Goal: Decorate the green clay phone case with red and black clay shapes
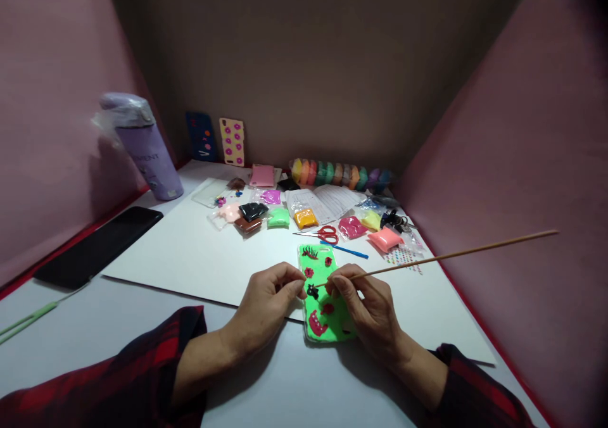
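Observation:
A phone case [338,330] covered in bright green clay lies in front of me, with red and black clay shapes on it. My right hand [368,304] grips a long thin wooden skewer [441,258]. The skewer's tip touches or nearly touches a small black clay figure [312,292] on the case, and its other end sticks out far to the right. At the case's left edge is my left hand [273,301], closed, thumb and forefinger pinched together. Whether those fingers hold the edge or a small piece is hidden.
Beyond the case lie red scissors [327,234], a blue pen-like tool [349,250] and several clay packets [278,217] on a white board [190,257]. A purple bottle [149,149] and a black phone [99,244] are at left. Two decorated cases [232,142] lean against the back wall.

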Demonstrator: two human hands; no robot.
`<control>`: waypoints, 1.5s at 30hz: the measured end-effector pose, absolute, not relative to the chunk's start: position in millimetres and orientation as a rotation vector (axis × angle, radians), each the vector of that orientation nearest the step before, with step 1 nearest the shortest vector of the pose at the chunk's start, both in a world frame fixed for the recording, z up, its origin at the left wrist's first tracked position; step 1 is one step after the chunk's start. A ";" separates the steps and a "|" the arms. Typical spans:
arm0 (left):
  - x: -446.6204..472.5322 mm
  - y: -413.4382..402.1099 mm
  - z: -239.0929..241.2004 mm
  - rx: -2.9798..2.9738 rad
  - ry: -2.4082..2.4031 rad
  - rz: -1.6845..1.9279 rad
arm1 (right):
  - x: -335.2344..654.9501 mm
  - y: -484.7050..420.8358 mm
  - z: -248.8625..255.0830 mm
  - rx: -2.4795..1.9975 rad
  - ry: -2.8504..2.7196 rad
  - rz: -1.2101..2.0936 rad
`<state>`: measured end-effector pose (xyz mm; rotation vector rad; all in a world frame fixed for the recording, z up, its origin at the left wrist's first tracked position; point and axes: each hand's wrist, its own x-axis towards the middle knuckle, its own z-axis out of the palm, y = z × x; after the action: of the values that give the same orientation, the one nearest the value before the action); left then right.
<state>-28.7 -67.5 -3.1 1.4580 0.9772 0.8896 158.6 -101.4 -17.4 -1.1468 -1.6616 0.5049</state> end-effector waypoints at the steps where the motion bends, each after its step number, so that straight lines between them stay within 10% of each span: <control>1: -28.6 -67.4 -3.1 1.456 0.975 0.892 | 158.6 -101.6 -17.6 -1.144 -1.653 0.505; 45: -26.9 -66.6 2.4 1.422 1.041 0.898 | 158.0 -101.8 -16.3 -1.135 -1.678 0.498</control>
<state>-26.9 -66.6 2.4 1.4221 1.0406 0.8981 158.0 -101.8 -16.3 -1.1352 -1.6784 0.4984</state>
